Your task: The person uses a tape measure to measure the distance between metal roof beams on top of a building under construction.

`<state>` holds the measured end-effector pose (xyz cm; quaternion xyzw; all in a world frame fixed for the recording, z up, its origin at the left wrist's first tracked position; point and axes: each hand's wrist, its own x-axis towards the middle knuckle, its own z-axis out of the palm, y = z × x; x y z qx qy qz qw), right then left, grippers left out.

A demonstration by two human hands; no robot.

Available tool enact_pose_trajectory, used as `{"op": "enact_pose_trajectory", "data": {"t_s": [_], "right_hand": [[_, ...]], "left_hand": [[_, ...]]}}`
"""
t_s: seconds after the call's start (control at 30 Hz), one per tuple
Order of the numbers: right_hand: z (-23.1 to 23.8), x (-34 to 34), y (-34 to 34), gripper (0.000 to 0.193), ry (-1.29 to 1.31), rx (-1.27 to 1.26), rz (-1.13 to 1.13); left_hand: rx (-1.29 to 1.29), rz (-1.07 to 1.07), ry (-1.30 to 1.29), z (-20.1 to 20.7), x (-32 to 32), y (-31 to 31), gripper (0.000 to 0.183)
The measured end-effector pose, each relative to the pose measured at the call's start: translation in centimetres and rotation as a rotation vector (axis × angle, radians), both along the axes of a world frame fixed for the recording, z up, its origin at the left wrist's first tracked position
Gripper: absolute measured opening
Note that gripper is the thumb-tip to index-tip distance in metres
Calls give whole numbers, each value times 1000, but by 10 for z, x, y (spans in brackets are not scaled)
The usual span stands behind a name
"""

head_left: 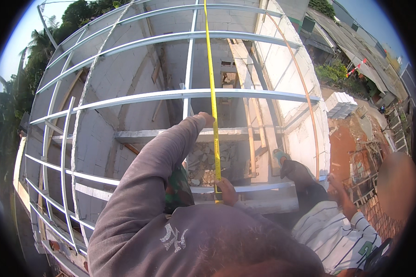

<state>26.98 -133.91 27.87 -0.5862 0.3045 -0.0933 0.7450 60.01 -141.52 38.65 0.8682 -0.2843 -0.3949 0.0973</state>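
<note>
Head view, looking down through a light steel roof frame [180, 94] set over grey block walls [125, 74]. A yellow measuring tape [212, 87] runs from twelve o'clock down to the centre, crossing several purlins.

The left hand [207, 119], at the end of a long grey sleeve [148, 175], reaches up and pinches the tape where it passes a purlin; its grip appears clenched on the tape, though the fingers are small in the picture. The right hand [226, 190], at about six o'clock of the tape's run, has its grip closed on the tape's lower end against the nearest rail [254, 187].

Judged from this view, good measuring here calls for a taut, straight tape held flat on each purlin, square to the rails, with both anchor points steady.

A second person in a striped shirt [337, 233] crouches at four o'clock, one hand [339, 184] on the wall top.

No containers are visible; rubble [203, 161] lies on the floor far below, and a stack of white blocks [341, 104] stands at two o'clock.
</note>
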Motion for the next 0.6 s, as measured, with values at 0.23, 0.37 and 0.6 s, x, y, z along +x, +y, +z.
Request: {"op": "enact_pose_trajectory", "data": {"t_s": [0.23,0.37,0.6], "right_hand": [[-55,8,-13,42,30,22,41],[-24,20,-17,46,155,-48,49],[-34,88,-45,45,61,-97,-20]], "left_hand": [[-590,698,733,-58,67,-48,40],[-649,713,801,-71,97,-64,38],[-733,517,780,-74,138,-86,39]]}}
